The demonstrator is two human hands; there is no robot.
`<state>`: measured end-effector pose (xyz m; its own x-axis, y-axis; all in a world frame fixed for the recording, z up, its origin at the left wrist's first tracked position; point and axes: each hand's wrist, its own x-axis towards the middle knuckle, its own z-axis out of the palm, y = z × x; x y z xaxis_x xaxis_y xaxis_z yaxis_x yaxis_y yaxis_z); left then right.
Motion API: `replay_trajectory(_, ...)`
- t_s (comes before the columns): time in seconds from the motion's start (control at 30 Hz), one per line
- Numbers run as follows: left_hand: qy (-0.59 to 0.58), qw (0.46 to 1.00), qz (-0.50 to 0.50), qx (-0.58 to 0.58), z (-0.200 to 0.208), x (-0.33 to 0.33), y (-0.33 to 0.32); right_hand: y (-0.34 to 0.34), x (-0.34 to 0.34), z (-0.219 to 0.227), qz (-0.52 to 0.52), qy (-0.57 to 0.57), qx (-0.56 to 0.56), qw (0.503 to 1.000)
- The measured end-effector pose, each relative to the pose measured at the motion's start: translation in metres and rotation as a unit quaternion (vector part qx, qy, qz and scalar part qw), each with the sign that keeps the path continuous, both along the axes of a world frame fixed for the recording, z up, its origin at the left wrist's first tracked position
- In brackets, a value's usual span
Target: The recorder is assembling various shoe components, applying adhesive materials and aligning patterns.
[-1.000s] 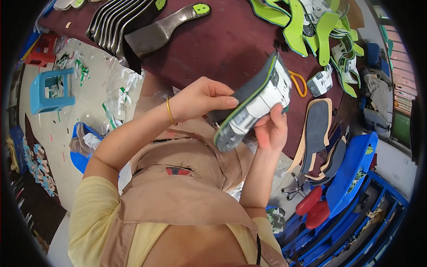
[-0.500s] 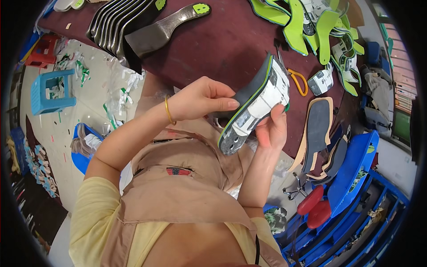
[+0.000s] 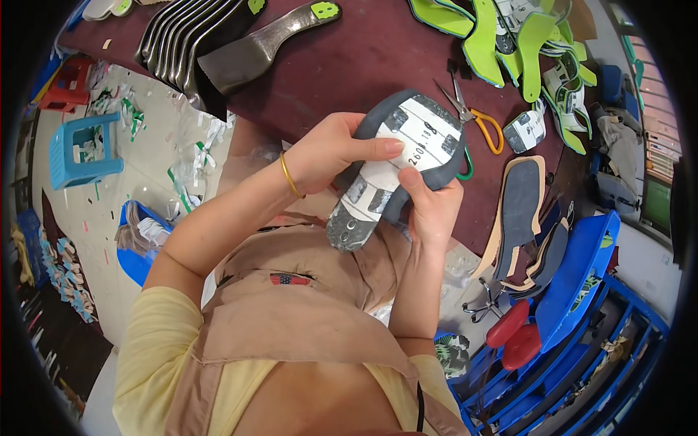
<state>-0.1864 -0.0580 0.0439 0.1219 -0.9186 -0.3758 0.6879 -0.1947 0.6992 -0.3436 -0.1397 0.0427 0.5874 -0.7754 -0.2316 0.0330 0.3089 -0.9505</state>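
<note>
Both hands hold up a shoe insole [image 3: 374, 168], its patterned white-and-grey side facing me and dark padding showing around its wide end. My left hand [image 3: 329, 151] grips the insole's left edge, thumb lying across the white face and fingers hidden behind. From the lower right, my right hand [image 3: 435, 211] pinches the other edge with its thumb near the middle. The narrow end, with two small round marks, points down toward my apron. Just beyond the insole lie scissors [image 3: 481, 125] with orange and green handles, blades spread apart.
On the dark red table [image 3: 320, 87] lie a row of dark curved insoles [image 3: 178, 47], a single dark one [image 3: 269, 47], lime-green insoles [image 3: 534, 54] and a small patterned piece [image 3: 525, 132]. Dark and tan soles [image 3: 520, 203] sit at the right edge. A blue stool [image 3: 87, 152] stands left.
The insole has turned from edge-on to show its patterned side more fully. My left thumb has moved onto that face, and the scissors are more exposed.
</note>
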Motion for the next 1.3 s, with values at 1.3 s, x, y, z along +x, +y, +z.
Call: replay_trajectory(1.3, -0.38, 0.92, -0.071, -0.063, 0.011, -0.039, 0.025, -0.04, -0.03, 0.012, -0.255, -0.19, 0.062, 0.946)
